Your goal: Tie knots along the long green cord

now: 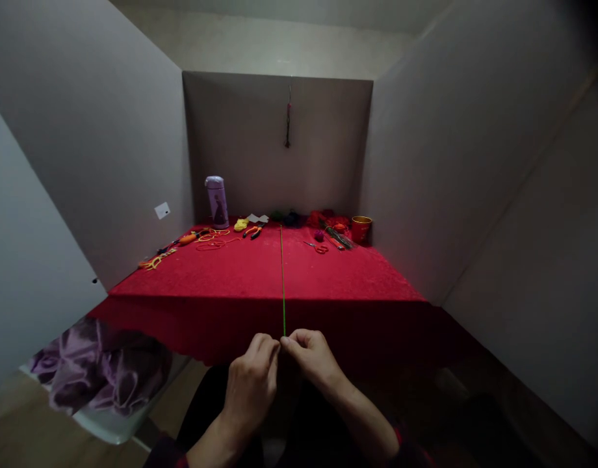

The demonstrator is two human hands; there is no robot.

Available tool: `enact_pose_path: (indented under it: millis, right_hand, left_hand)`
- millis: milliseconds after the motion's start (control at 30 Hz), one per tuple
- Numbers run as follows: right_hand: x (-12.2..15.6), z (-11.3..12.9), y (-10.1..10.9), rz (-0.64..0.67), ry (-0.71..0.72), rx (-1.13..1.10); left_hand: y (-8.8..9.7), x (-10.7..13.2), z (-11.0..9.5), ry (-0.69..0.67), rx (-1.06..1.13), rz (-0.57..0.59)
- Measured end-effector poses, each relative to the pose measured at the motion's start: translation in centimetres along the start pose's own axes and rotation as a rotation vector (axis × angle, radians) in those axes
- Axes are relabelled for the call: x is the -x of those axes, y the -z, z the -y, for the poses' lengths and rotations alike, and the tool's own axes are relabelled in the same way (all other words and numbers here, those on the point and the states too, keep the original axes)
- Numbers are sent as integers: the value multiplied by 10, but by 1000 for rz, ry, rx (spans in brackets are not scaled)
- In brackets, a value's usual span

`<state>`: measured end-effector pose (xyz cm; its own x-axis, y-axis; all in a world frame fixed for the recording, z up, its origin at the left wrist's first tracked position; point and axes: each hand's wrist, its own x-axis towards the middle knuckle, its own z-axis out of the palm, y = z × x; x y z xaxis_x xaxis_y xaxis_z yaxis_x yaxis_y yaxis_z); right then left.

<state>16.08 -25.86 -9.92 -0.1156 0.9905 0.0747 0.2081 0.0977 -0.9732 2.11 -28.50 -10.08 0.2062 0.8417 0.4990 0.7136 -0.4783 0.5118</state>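
A thin green cord runs taut from the far part of the red-covered table toward me, over the front edge, and ends at my hands. My right hand pinches its near end between thumb and forefinger. Close against it, my left hand is closed, with its fingertips beside the cord's end. What the left fingers hold is too small and dark to make out. Both hands are in front of the table edge, above my lap.
On the red cloth at left lie orange cord, pliers and yellow yarn; a purple bottle stands behind. Scissors, a purple ball and a red cup are at right. Grey panels enclose the table.
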Motion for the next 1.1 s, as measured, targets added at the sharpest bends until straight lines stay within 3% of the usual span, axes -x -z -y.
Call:
enact_pose_path:
  millis: [100, 200, 400, 500, 600, 767, 967, 1100]
  right_hand:
    - [4, 4, -3, 45, -121, -207]
    - [11, 9, -2, 78, -181, -304]
    - [11, 6, 3, 68, -181, -299]
    - [8, -1, 3, 72, -146, -267]
    - [8, -4, 5, 54, -66, -165]
    - [15, 1, 11, -23, 91, 65]
    - [17, 4, 15, -15, 132, 160]
    - [16, 3, 17, -24, 172, 185]
  left_hand:
    - [-3, 15, -3, -107, -163, -23]
    - [-3, 23, -7, -148, -169, 20]
    - [6, -2, -9, 75, 284, -47]
    - [6, -20, -4, 225, 445, 108]
    - [3, -28, 2, 264, 514, 230]
    - [-5, -29, 9, 309, 568, 247]
    - [0, -33, 9, 265, 494, 272]
    - [6, -38, 8, 224, 375, 138]
